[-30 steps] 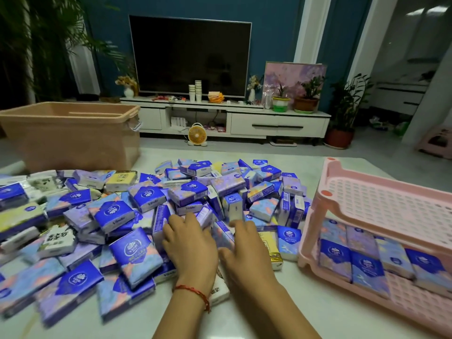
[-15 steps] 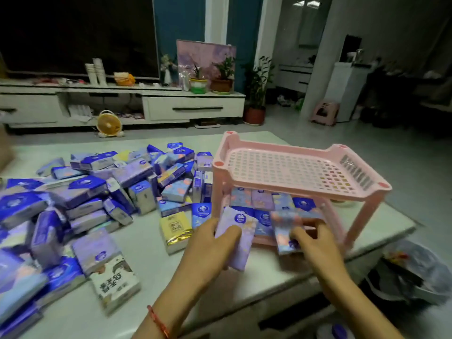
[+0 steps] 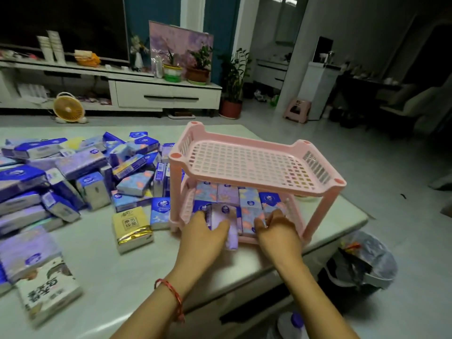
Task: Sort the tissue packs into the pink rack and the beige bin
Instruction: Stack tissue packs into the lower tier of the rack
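The upper tier of the pink rack (image 3: 244,165) hides the far ends of the back row of packs on its lower shelf. The left hand (image 3: 203,233) covers the near left part of the lilac pack (image 3: 225,212) it grips. The fingers (image 3: 277,217) of the right hand (image 3: 276,231) reach in among the front-row packs, and it cannot be told whether they pinch one or only press on it. Both forearms are cut off by the bottom edge. The heap of tissue packs (image 3: 80,165) runs off the left edge, and most of its print is too blurred to read. A bottle (image 3: 288,325) below the counter (image 3: 117,270) is cut by the bottom edge.
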Motion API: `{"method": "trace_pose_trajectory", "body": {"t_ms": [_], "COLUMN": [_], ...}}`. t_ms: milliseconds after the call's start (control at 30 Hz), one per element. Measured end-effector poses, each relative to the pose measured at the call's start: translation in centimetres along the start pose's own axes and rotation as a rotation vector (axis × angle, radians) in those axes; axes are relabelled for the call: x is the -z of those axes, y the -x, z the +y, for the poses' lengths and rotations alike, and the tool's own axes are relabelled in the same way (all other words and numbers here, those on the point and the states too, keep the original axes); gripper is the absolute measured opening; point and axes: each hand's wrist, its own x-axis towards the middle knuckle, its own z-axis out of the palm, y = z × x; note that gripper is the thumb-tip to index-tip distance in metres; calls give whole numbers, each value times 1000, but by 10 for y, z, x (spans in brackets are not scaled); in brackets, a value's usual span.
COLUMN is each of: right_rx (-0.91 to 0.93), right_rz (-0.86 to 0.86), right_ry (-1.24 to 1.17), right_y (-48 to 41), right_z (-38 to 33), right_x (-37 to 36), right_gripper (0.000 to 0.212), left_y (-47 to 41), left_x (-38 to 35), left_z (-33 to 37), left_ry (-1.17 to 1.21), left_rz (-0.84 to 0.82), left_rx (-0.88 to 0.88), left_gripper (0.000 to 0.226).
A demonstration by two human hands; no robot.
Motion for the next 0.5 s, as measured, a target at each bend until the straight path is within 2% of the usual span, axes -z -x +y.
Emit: {"method": "trace_pose_trajectory", "body": {"t_ms": [100, 200, 233, 300, 367, 433, 500], "right_rx": [23, 124, 127, 71, 42, 48, 81], "right_rz": [-1, 135, 89, -131, -226, -154, -21], "right_ry": [-12, -207, -346, -599, -634, -643, -632], "right_y": [5, 14, 21, 37, 43, 42, 41], "right_z": [-2, -1, -2, -5, -4, -2, -1], "right_x": [5, 20, 27, 34, 32, 29, 29], "right_gripper": [35, 27, 23, 17, 15, 19, 22], "left_y": [-6, -8, -8, -7, -6, -5, -2], "left_x": [-1, -10, -13, -22, -33, -42, -44], "left_z": [-2, -5, -3, 0, 3, 5, 8], "left_ry": [-46, 53, 114, 236, 328, 295, 173], "left_rz": [-6, -16, -26, -84, -149, -157, -134], "left_rx": [-13, -7, 1, 41, 69, 21, -107], "left_gripper": [13, 22, 23, 19, 18, 13, 15]}}
